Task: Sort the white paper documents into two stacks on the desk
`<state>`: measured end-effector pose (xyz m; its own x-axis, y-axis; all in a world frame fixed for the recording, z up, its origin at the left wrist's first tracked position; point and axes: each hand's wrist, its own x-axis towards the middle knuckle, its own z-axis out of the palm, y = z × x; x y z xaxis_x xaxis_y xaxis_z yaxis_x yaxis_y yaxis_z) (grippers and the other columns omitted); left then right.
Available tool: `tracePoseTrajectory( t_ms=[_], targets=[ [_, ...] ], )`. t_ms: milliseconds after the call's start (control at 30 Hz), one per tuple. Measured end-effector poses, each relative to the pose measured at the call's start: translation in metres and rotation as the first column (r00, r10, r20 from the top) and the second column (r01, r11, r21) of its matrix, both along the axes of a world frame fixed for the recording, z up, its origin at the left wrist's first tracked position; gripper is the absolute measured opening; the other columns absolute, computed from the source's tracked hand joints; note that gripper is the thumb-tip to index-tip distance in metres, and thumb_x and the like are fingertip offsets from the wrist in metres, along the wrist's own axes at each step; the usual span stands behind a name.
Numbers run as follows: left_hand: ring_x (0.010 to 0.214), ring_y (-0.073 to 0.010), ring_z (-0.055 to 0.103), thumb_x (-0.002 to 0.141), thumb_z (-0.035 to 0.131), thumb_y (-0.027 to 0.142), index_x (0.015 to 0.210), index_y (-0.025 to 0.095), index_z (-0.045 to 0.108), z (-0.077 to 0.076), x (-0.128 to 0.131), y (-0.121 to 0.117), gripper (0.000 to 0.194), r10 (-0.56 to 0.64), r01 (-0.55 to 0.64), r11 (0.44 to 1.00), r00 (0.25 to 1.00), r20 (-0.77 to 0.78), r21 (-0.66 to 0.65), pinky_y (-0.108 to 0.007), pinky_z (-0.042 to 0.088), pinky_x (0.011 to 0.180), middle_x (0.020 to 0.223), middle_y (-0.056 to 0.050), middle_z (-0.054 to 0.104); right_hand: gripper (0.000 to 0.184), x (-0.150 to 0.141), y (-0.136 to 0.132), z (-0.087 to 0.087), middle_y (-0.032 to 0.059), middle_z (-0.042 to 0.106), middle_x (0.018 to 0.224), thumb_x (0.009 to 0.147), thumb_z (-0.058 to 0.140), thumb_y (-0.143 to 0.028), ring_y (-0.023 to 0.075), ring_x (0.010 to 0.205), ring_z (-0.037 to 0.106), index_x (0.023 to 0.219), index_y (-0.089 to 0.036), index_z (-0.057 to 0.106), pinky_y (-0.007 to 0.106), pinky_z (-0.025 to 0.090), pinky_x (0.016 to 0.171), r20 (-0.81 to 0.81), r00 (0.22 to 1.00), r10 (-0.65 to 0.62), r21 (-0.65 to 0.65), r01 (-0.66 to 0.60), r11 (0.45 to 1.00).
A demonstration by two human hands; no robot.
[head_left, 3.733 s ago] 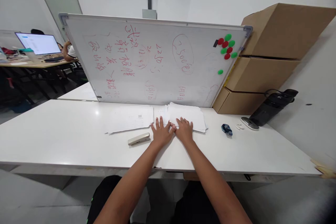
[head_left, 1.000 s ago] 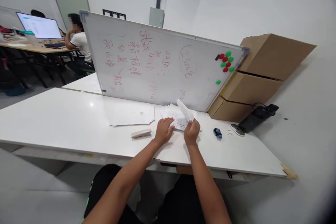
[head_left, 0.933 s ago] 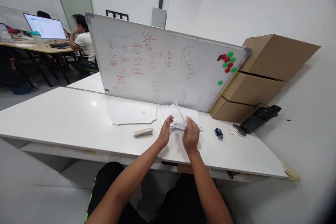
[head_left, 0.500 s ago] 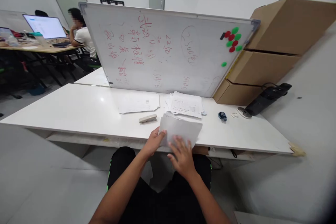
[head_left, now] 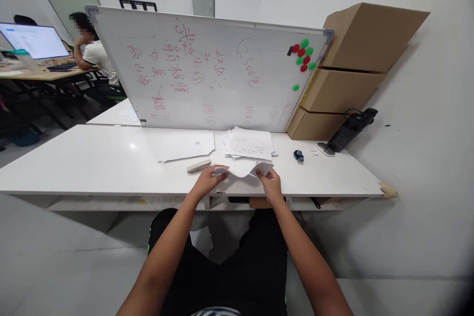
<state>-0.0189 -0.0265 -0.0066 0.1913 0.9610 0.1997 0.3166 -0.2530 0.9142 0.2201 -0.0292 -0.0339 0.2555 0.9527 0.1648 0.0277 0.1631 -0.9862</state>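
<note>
Between my two hands is paper [head_left: 242, 170], bowed down in the middle, just above the desk's front edge. My left hand [head_left: 210, 179] pinches its left end and my right hand [head_left: 270, 182] grips its right end. How many sheets it has I cannot tell. Close to my left hand lies a light-coloured stapler [head_left: 199, 166]. Beyond the held paper sits a pile of printed sheets [head_left: 250, 143], and to its left a second, flatter stack of paper [head_left: 187, 145].
A whiteboard [head_left: 222, 74] with red writing and magnets leans at the back of the white desk [head_left: 92, 168]. Cardboard boxes [head_left: 355, 39], a black bottle [head_left: 351, 128], a mouse [head_left: 326, 149] and a small dark blue object [head_left: 298, 156] stand right. A person [head_left: 96, 54] sits far left.
The paper has gone from standing tilted and flat to bowed and seen nearly edge-on. My right hand has moved from its face to its right end. The view has shifted right.
</note>
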Motion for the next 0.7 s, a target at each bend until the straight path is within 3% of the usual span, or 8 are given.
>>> tracePoseTrajectory(
  t_ms=[100, 200, 333, 467, 567, 700],
  targets=[
    [0.103, -0.0277, 0.062, 0.074, 0.065, 0.049, 0.101, 0.022, 0.072, -0.008, -0.003, -0.003, 0.039, 0.0, 0.001, 0.995, 1.0, 0.013, -0.098, -0.037, 0.048, 0.088, 0.109, -0.007, 0.07, 0.053, 0.0, -0.002, -0.009, 0.0095, 0.071, 0.102, 0.068, 0.07, -0.051, 0.0256, 0.095, 0.065, 0.107, -0.016, 0.065, 0.039, 0.051, 0.082, 0.002, 0.994, 0.105, -0.066, -0.105, 0.992],
    [0.093, -0.0285, 0.065, 0.077, 0.061, 0.053, 0.099, 0.016, 0.071, -0.014, -0.002, -0.005, 0.045, 0.116, -0.104, 0.98, 0.992, 0.057, -0.169, -0.035, 0.051, 0.076, 0.101, -0.009, 0.071, 0.052, 0.003, -0.002, -0.01, 0.009, 0.07, 0.106, 0.069, 0.069, -0.05, 0.0246, 0.098, 0.064, 0.108, -0.016, 0.065, 0.039, 0.05, 0.085, -0.013, 0.993, 0.118, -0.028, -0.118, 0.993],
    [0.091, -0.0274, 0.064, 0.078, 0.059, 0.053, 0.095, 0.014, 0.07, -0.023, 0.004, -0.008, 0.043, 0.201, -0.199, 0.974, 0.98, 0.006, -0.108, -0.034, 0.05, 0.076, 0.097, -0.009, 0.071, 0.048, 0.001, -0.004, -0.009, 0.0101, 0.072, 0.101, 0.068, 0.07, -0.051, 0.0271, 0.098, 0.064, 0.099, -0.014, 0.069, 0.042, 0.049, 0.086, 0.085, 0.99, 0.115, -0.1, -0.106, 0.989],
    [0.085, -0.0247, 0.063, 0.082, 0.052, 0.054, 0.088, 0.016, 0.07, -0.036, 0.008, -0.016, 0.043, 0.249, -0.249, 0.967, 0.968, -0.019, -0.048, -0.032, 0.048, 0.074, 0.088, -0.006, 0.071, 0.047, -0.008, -0.013, -0.009, 0.0095, 0.071, 0.103, 0.073, 0.065, -0.052, 0.027, 0.099, 0.064, 0.102, -0.016, 0.069, 0.041, 0.049, 0.087, 0.09, 0.989, 0.12, -0.086, -0.112, 0.99],
    [0.078, -0.0231, 0.062, 0.085, 0.047, 0.056, 0.08, 0.017, 0.069, -0.045, 0.01, -0.021, 0.045, 0.231, -0.233, 0.972, 0.97, -0.074, -0.015, -0.031, 0.047, 0.07, 0.077, -0.004, 0.068, 0.045, -0.014, -0.021, -0.012, 0.0092, 0.071, 0.104, 0.075, 0.064, -0.051, 0.0274, 0.101, 0.064, 0.102, -0.016, 0.069, 0.042, 0.048, 0.09, 0.177, 0.967, 0.182, -0.125, -0.161, 0.979],
    [0.075, -0.0241, 0.062, 0.086, 0.044, 0.057, 0.08, 0.017, 0.07, -0.044, 0.008, -0.022, 0.048, 0.191, -0.198, 0.98, 0.965, -0.179, -0.021, -0.032, 0.046, 0.067, 0.075, -0.005, 0.068, 0.046, -0.014, -0.026, -0.021, 0.01, 0.07, 0.107, 0.081, 0.054, -0.054, 0.028, 0.106, 0.061, 0.106, -0.017, 0.068, 0.043, 0.045, 0.096, 0.34, 0.933, 0.118, -0.069, -0.1, 0.993]
  ],
)
